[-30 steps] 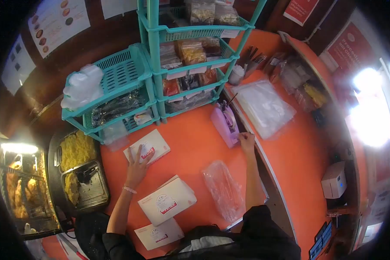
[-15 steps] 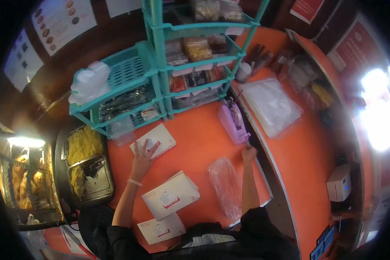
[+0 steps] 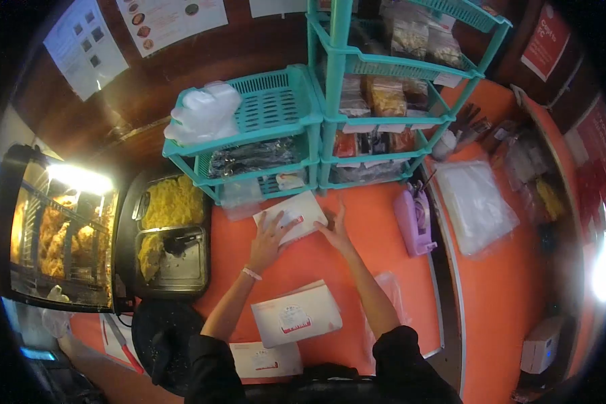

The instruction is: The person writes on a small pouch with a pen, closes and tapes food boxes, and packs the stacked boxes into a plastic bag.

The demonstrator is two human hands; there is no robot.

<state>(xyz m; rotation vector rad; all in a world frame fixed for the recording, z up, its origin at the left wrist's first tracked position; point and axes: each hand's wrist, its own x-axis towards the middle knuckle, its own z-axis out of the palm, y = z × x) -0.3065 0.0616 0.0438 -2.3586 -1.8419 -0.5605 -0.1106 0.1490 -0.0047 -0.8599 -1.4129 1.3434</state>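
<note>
A white printed box (image 3: 301,208) lies on the orange table below the teal shelves. My left hand (image 3: 268,241) rests on its left part with fingers spread. At the box's right edge is my right hand (image 3: 335,227), fingers apart and touching the side; whether a small piece of tape is on them is too small to tell. Nearer to me are a larger stack of white boxes (image 3: 296,315) and another white box (image 3: 266,359), partly under it. The purple tape dispenser (image 3: 413,222) stands to the right of my right hand.
Teal racks (image 3: 249,138) with packets and bags stand behind. On the left are trays of yellow food (image 3: 174,202) and a lit food cabinet (image 3: 64,236). Clear plastic bags (image 3: 475,205) lie at right; another (image 3: 387,296) lies partly behind my right forearm. A red-handled knife (image 3: 122,343) is lower left.
My right hand has moved left from the tape dispenser to the box's right edge, and its fingers have opened. My left hand stays on the box. The whole view has shifted.
</note>
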